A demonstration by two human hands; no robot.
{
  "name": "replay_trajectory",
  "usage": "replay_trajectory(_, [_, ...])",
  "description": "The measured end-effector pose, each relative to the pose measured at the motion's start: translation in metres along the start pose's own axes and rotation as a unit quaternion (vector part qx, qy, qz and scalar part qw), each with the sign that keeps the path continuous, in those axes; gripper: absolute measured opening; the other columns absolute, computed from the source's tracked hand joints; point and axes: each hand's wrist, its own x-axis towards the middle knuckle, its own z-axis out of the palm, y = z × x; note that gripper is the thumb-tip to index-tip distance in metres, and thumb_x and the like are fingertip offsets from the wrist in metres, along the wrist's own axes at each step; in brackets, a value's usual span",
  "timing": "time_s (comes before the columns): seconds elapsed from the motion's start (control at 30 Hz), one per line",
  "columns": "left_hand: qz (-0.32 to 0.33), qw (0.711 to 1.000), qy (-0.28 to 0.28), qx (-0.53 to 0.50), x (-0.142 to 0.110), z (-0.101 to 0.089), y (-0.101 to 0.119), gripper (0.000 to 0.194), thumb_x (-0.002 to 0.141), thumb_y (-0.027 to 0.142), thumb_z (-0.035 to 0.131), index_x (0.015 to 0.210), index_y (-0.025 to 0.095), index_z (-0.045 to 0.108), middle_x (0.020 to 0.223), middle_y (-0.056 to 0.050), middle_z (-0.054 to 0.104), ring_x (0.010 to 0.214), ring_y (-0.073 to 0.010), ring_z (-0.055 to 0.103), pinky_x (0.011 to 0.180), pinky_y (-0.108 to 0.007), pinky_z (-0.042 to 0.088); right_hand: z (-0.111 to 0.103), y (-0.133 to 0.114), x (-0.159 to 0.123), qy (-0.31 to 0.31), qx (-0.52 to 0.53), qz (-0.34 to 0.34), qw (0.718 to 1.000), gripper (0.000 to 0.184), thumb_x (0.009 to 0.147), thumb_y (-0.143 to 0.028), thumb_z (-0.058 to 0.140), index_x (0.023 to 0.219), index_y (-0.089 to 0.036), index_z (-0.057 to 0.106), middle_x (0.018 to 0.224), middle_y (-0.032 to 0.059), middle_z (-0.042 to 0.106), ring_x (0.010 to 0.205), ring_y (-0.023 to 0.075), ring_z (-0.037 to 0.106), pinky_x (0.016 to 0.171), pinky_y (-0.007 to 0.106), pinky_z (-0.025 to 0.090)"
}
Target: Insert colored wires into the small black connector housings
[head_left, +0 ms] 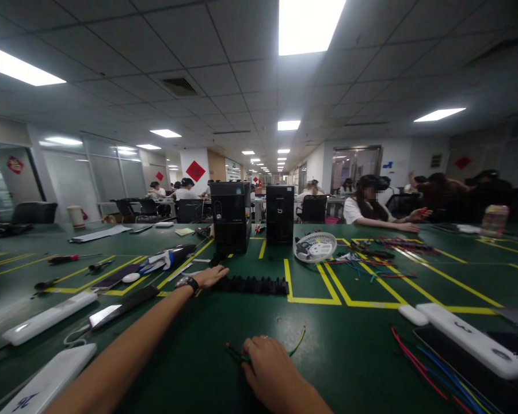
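Observation:
My left hand (212, 277), with a watch on the wrist, reaches forward over the table. Its fingers are stretched out flat at the left end of a row of black block-shaped parts (256, 286); whether they touch the row is hard to see. Close to me, my right hand (267, 362) has its fingers curled down round a thin green-yellow wire (301, 338). One end of the wire curves up at the right of the hand, and a darker end pokes out at the left. The fingertips are hidden beneath the hand.
Two black boxes (232, 218) stand ahead, with a white basket (315, 247) to their right. Loose wires (418, 362) and white power banks (470, 339) lie at right. A screwdriver (64, 259) and a white bar (52, 316) lie at left. A person (366, 207) sits across the table.

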Motion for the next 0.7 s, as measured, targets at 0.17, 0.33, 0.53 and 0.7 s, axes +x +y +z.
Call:
replay_trajectory(0.17, [0.018, 0.998, -0.051, -0.021, 0.01, 0.01, 0.038, 0.053, 0.088, 0.057, 0.02, 0.11, 0.02, 0.05, 0.103, -0.008, 0.061, 0.091, -0.0213, 0.06, 0.08, -0.03, 0.043, 0.002, 0.002, -0.001, 0.015, -0.011, -0.009, 1.0, 0.018, 0.082, -0.021, 0.053, 0.098, -0.02, 0.058, 0.095, 0.0057, 0.065, 0.09, 0.0225, 0.06, 0.074, 0.031, 0.044])
replay_trajectory(0.33, [0.031, 0.993, -0.096, -0.055, 0.019, 0.02, 0.088, 0.062, 0.085, 0.066, 0.018, 0.123, 0.022, 0.041, 0.084, -0.004, 0.059, 0.068, -0.018, 0.059, 0.064, -0.029, 0.046, -0.004, -0.001, -0.004, 0.019, -0.014, -0.019, 1.0, 0.019, 0.082, -0.025, 0.053, 0.099, -0.018, 0.059, 0.094, 0.0072, 0.066, 0.088, 0.023, 0.061, 0.073, 0.032, 0.046])
replay_trajectory(0.53, [0.059, 0.983, -0.142, -0.099, 0.031, 0.038, 0.15, 0.069, 0.083, 0.07, 0.015, 0.132, 0.024, 0.029, 0.084, -0.005, 0.06, 0.07, -0.019, 0.06, 0.054, -0.026, 0.045, -0.005, -0.001, -0.004, 0.023, -0.026, -0.024, 0.999, 0.02, 0.083, -0.028, 0.052, 0.098, -0.017, 0.06, 0.092, 0.0089, 0.067, 0.086, 0.0229, 0.062, 0.072, 0.032, 0.047])
replay_trajectory(0.7, [0.092, 0.974, -0.165, -0.124, 0.041, 0.053, 0.196, 0.071, 0.083, 0.071, 0.014, 0.136, 0.023, 0.023, 0.095, -0.008, 0.063, 0.079, -0.021, 0.061, 0.057, -0.028, 0.046, 0.0, 0.003, -0.004, 0.03, -0.027, -0.035, 0.999, 0.022, 0.082, -0.029, 0.051, 0.099, -0.016, 0.059, 0.091, 0.0095, 0.067, 0.085, 0.0239, 0.062, 0.072, 0.033, 0.048])
